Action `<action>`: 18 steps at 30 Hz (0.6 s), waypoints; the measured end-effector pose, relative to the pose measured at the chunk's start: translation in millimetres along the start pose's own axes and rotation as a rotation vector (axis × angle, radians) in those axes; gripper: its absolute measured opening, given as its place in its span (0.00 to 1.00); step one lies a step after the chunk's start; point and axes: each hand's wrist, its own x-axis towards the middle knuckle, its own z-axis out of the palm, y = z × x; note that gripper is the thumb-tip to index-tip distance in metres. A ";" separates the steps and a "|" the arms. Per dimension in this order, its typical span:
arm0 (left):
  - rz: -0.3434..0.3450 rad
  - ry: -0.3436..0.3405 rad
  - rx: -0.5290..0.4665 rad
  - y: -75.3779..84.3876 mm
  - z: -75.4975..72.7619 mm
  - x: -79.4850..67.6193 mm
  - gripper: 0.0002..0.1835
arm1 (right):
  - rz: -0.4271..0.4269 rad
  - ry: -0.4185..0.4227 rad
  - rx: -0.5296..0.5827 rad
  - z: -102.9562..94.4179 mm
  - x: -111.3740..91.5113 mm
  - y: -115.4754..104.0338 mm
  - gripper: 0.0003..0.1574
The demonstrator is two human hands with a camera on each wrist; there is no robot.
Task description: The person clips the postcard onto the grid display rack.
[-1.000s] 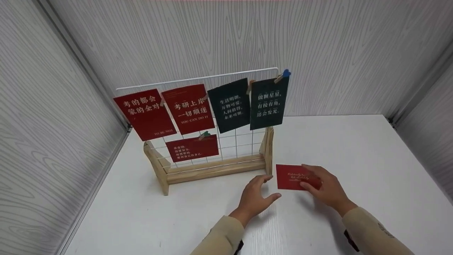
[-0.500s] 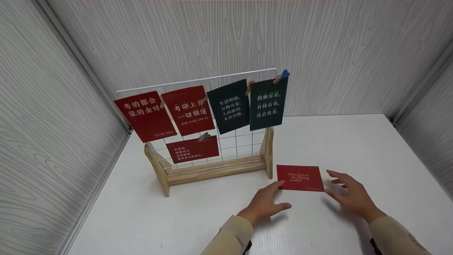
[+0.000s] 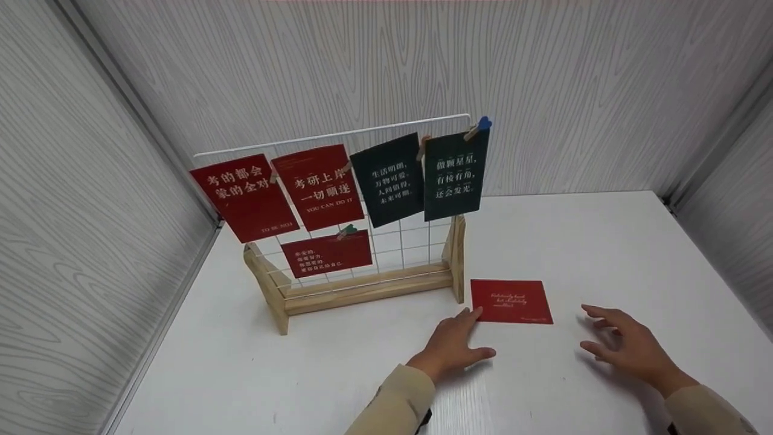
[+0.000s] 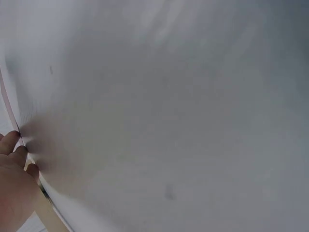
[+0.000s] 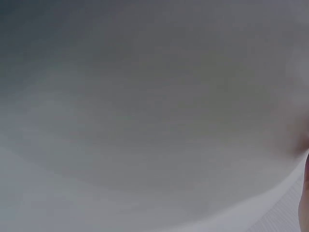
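A red card [image 3: 513,302] with pale script lies flat on the white table, right of a wire grid rack's wooden foot. My left hand [image 3: 450,347] rests at the card's lower left corner, a fingertip touching it and the thumb spread away. In the left wrist view, fingers [image 4: 19,152] of that hand touch the table. Off to the card's right, my right hand [image 3: 634,350] hovers with loosely bent fingers, apart from the card and holding nothing. Only a sliver of the right hand [image 5: 304,198] shows in the right wrist view.
The wire grid rack [image 3: 416,241] on a wooden base [image 3: 368,290] bears several red and dark green cards, such as a green card [image 3: 456,175] under a blue heart clip [image 3: 484,123]. Grey wood-grain walls [image 3: 386,60] enclose the white table [image 3: 604,241].
My right hand has let go of the red card and moved right, away from it. My left hand has shifted slightly right and down to touch the card, which now lies on the table.
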 end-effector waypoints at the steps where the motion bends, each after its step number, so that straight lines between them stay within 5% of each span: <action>1: 0.001 0.001 0.004 -0.2 0.1 -0.4 0.44 | -0.006 0.000 -0.002 -1.4 -2.5 0.8 0.43; 18: 0.062 -0.012 -0.043 -11.6 -9.6 -23.7 0.40 | -0.013 0.009 -0.097 -12.2 -31.5 10.8 0.41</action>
